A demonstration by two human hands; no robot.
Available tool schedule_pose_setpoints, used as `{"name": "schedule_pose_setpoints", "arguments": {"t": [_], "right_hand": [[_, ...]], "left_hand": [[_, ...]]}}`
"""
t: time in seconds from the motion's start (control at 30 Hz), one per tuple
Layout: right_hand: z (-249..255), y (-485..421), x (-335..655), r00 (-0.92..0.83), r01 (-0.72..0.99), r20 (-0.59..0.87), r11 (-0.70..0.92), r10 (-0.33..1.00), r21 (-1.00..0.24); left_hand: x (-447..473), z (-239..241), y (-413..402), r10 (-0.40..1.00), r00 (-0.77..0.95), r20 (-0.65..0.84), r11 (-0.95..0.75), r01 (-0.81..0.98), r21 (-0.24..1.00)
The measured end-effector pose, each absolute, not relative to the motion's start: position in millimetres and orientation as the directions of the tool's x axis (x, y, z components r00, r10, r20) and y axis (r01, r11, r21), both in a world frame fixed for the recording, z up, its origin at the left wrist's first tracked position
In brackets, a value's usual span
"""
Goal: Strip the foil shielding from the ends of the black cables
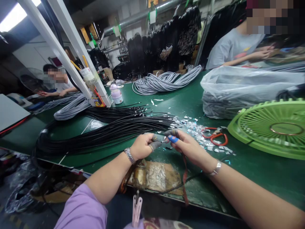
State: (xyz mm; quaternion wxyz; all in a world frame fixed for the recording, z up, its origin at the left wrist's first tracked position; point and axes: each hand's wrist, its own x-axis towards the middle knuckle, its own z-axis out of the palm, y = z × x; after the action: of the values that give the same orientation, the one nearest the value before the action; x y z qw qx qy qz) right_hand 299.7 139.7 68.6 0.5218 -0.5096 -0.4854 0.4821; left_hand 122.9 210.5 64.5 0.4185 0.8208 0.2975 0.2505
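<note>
Both hands meet over the near edge of the green table. My left hand (142, 147), with grey covers on its fingers, is closed in a pinch on the end of a black cable. Facing it, my right hand (184, 144) pinches the same small whitish cable end (164, 140) between a blue-wrapped thumb and a covered finger. The tip's details are too small to make out. Just beyond my hands lies a long bundle of black cables (114, 130), their stripped ends pointing right. White scraps (194, 127) and red-handled scissors (218, 137) lie right of my hands.
A green fan (283, 127) and a clear plastic bag of cables (240, 86) stand at the right. Grey cable coils (164, 83), a lilac bottle (116, 94) and white posts (82, 57) are farther back. Two people sit across the table. A taped cardboard piece (156, 175) lies at the near edge.
</note>
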Motion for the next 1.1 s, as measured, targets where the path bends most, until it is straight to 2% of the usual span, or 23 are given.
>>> {"name": "schedule_pose_setpoints", "arguments": {"t": [0.23, 0.4, 0.5, 0.6, 0.7, 0.8, 0.87, 0.97, 1.1], "right_hand": [[69.9, 137.9, 298.9, 0.049, -0.006, 0.015, 0.015, 0.999, -1.000], [62.2, 141.1, 301.8, 0.044, 0.125, 0.130, 0.124, 0.991, -0.984], [57.6, 142.7, 304.7, 0.032, 0.268, 0.255, 0.238, 0.966, -0.934], [57.6, 140.6, 307.8, 0.014, 0.505, 0.383, 0.324, 0.924, -0.800], [58.5, 135.2, 308.5, -0.067, 0.752, 0.451, 0.343, 0.890, -0.563], [57.7, 129.7, 304.9, -0.174, 0.869, 0.537, 0.385, 0.825, -0.310], [57.3, 127.7, 301.7, -0.223, 0.894, 0.572, 0.400, 0.790, -0.204], [58.1, 128.1, 299.3, -0.245, 0.909, 0.592, 0.395, 0.767, -0.135], [59.0, 131.4, 300.9, -0.235, 0.912, 0.609, 0.388, 0.758, -0.130]], "left_hand": [[121.2, 72.2, 207.0, 0.673, 0.708, 0.213, -0.651, 0.431, 0.625], [120.7, 74.0, 205.2, 0.656, 0.721, 0.221, -0.707, 0.484, 0.516], [121.1, 76.6, 203.1, 0.659, 0.726, 0.195, -0.714, 0.522, 0.466], [121.5, 80.5, 200.6, 0.715, 0.676, 0.179, -0.680, 0.610, 0.407], [121.6, 83.1, 198.6, 0.781, 0.591, 0.201, -0.621, 0.703, 0.346], [121.5, 83.4, 197.1, 0.782, 0.579, 0.233, -0.624, 0.730, 0.280], [121.6, 83.0, 196.0, 0.761, 0.600, 0.248, -0.648, 0.723, 0.238], [122.2, 82.3, 193.4, 0.728, 0.633, 0.263, -0.681, 0.713, 0.166], [123.0, 82.1, 189.3, 0.689, 0.669, 0.278, -0.715, 0.690, 0.110]]}}
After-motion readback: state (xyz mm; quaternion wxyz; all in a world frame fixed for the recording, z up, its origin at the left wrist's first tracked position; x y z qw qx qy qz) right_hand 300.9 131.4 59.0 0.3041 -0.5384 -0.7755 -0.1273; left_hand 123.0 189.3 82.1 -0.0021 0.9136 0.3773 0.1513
